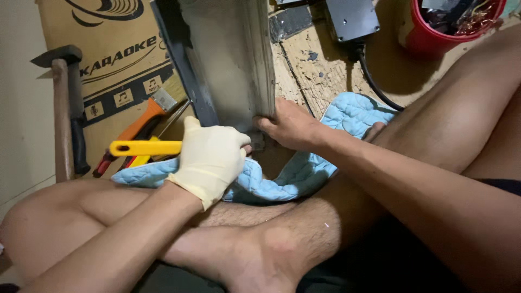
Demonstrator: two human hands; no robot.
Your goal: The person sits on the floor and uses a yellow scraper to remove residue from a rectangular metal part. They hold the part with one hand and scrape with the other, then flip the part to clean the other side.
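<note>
My left hand (211,157), in a pale rubber glove, is closed around a tool with a yellow handle (145,147) that sticks out to the left; its working end is hidden behind the hand. My right hand (290,126), bare, grips the lower edge of an upright grey metal panel (233,54). The panel's bottom rests on a light blue quilted cloth (304,168) that lies over my crossed legs.
A hammer (64,108) leans at the left against a cardboard box (114,65). A paintbrush with an orange handle (152,111) and other tools lie beside the box. A red bucket (434,32) stands top right. A black box with a cable (353,21) sits behind the panel.
</note>
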